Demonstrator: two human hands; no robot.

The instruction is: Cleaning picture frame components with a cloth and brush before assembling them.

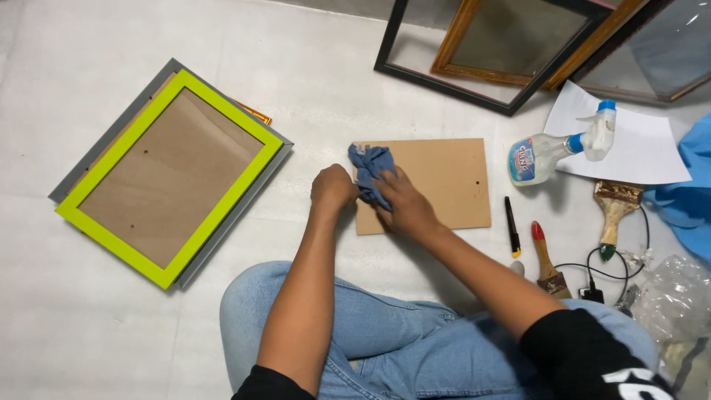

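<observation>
Cloth (370,175), blue, on board (437,181) | R hand (406,209) grips it | L hand (333,189) clenched at board edge

A flat board (437,181) lies on the floor (89,326). A cloth (370,172) rests on the board's left end, both hands on it. Left of the board lies a stack of frames (169,178). Right of it lie a marker (512,226), a spray bottle (559,148) and two brushes (548,259). Beyond the board, more frames (511,52).
</observation>
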